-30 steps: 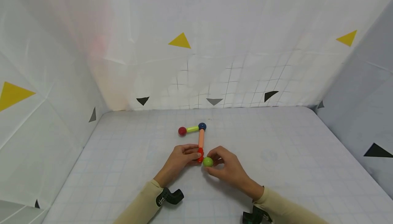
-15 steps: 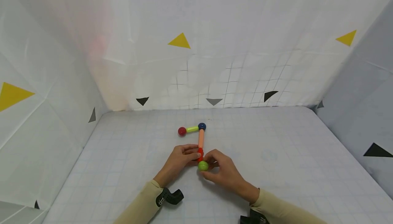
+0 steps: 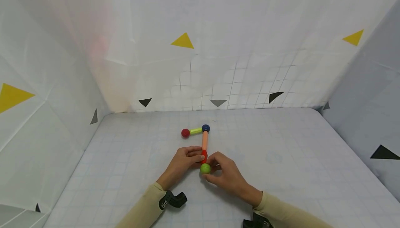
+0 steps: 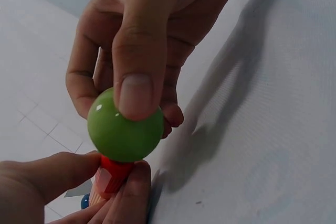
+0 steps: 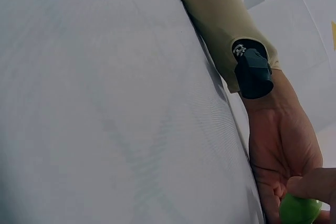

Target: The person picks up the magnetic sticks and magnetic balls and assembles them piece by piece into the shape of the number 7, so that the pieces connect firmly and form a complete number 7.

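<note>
My left hand [image 3: 187, 157] pinches a short red rod [image 3: 204, 155] between thumb and fingers. Beyond it, in line, runs an orange rod [image 3: 205, 140] that ends at a dark blue ball [image 3: 205, 128]. From that ball a yellow-green rod [image 3: 196, 131] leads left to a dark red ball [image 3: 185, 133]. With thumb and fingertips my right hand [image 3: 228, 172] holds a green ball [image 3: 205, 168] right at the near end of the red rod. In the left wrist view the green ball [image 4: 125, 127] sits against the end of the red rod [image 4: 112, 176], the right thumb [image 4: 137, 77] pressing on it.
A white table cover [image 3: 281, 172] with a faint grid lies under everything. White sheets with yellow and black triangles rise at the back [image 3: 243, 47] and both sides. A dark wrist camera [image 3: 175, 199] sticks out from the left sleeve [image 3: 143, 205], and another from the right.
My right hand has moved slightly left and nearer with the green ball, from beside the red rod to its near end. The left hand and the other pieces have stayed in place.
</note>
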Demonstrator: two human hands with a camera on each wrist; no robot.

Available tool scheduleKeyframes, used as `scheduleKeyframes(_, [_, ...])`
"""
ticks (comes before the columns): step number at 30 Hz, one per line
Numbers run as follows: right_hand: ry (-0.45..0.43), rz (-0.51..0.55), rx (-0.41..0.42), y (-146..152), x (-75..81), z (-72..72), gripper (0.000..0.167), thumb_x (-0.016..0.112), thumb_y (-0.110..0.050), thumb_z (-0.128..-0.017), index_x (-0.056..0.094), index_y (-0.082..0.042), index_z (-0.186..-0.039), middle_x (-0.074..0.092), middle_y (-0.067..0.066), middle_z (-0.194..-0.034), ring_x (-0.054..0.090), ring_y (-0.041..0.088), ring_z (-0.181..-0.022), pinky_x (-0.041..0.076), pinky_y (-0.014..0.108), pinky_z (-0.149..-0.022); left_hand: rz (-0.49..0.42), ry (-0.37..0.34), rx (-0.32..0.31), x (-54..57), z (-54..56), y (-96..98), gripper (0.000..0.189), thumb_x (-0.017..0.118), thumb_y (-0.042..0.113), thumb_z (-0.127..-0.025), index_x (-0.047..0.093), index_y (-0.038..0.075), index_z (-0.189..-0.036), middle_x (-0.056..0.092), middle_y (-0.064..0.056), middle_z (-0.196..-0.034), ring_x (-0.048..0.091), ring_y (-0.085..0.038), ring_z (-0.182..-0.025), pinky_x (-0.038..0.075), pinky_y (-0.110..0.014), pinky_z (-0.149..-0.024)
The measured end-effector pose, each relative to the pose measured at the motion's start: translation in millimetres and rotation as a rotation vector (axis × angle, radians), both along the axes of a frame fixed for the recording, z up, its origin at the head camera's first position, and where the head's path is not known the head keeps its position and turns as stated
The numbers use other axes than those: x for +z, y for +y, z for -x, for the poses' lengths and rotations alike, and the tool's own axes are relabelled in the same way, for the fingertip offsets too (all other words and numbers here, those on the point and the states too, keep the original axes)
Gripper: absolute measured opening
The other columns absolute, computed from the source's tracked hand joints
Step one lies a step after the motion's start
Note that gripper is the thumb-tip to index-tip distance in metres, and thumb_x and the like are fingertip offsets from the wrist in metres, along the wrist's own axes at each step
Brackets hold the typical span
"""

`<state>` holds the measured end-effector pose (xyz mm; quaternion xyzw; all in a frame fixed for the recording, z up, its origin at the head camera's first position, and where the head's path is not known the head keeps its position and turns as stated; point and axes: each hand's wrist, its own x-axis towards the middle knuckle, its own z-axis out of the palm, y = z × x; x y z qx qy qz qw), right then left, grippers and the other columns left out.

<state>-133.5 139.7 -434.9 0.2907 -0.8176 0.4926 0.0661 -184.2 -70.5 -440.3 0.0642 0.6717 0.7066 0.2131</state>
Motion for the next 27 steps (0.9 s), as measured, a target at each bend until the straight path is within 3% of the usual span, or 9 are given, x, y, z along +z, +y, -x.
scheduleKeyframes(11, [0.073,-0.03,0.0,-5.2,-3.2,1.1,0.044,0.09,-0.001,-0.08,0.06,-0.008,-0.111,0.062,-0.002,-0.102,0.066,0.012,-0.087,0.061,0.034,-0.072,0.047,0.029,0.006,-0.4,0.3,0.1,0.049,0.075,0.021,-0.097,0.062,0.001,-0.14,0.072,-0.009,-0.122,0.068,-0.019,-0.112,0.056,-0.03,-0.091])
scheduleKeyframes(27, [0.071,-0.031,0.009,-5.2,-5.0,1.0,0.044,0.09,-0.002,-0.08,0.06,-0.007,-0.111,0.061,-0.001,-0.103,0.066,0.012,-0.088,0.061,0.033,-0.073,0.02,0.027,-0.002,-1.7,0.8,0.0,0.049,0.075,0.019,-0.098,0.061,-0.001,-0.14,0.072,-0.01,-0.122,0.069,-0.021,-0.111,0.056,-0.03,-0.09])
